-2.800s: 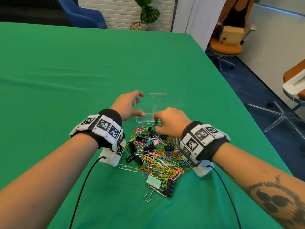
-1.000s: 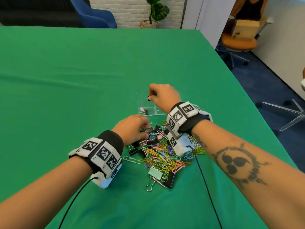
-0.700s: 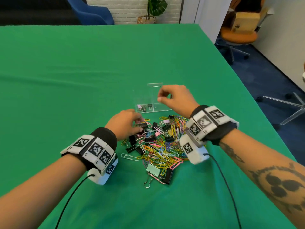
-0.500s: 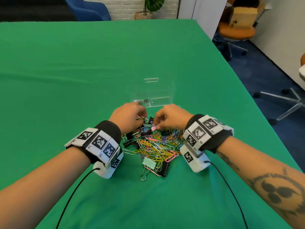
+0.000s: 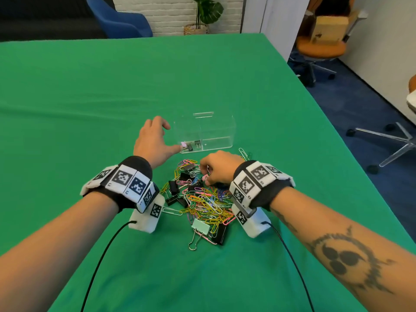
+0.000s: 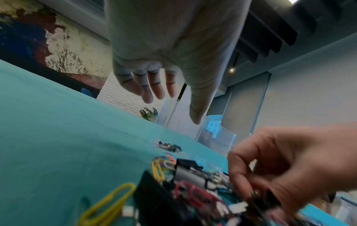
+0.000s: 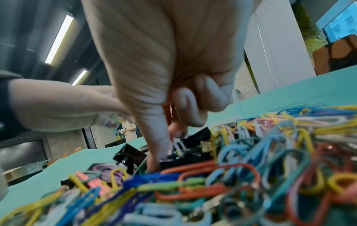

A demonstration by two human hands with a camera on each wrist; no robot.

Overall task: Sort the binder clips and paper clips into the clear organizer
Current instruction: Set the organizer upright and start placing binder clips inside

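The clear organizer (image 5: pixel 206 131) stands on the green table beyond a pile of coloured paper clips and black binder clips (image 5: pixel 202 199). A few small binder clips (image 5: pixel 190 146) lie in its left compartment. My left hand (image 5: pixel 169 138) hovers at the organizer's left front corner, fingers spread and holding nothing; the left wrist view shows the left hand (image 6: pixel 173 107) the same way. My right hand (image 5: pixel 206 176) is down in the far edge of the pile, fingers curled. In the right wrist view the right hand (image 7: pixel 166 149) pinches a small black binder clip between thumb and index finger.
A mint binder clip (image 5: pixel 200 226) and a large black one lie at the pile's near edge. A loose silver paper clip (image 5: pixel 172 211) sits by my left wrist. The table's right edge (image 5: pixel 337 140) drops to blue carpet with chairs.
My left hand has left the pile, moved forward to the organizer's left corner and spread its fingers. The right hand has stayed in the pile, still pinching there.
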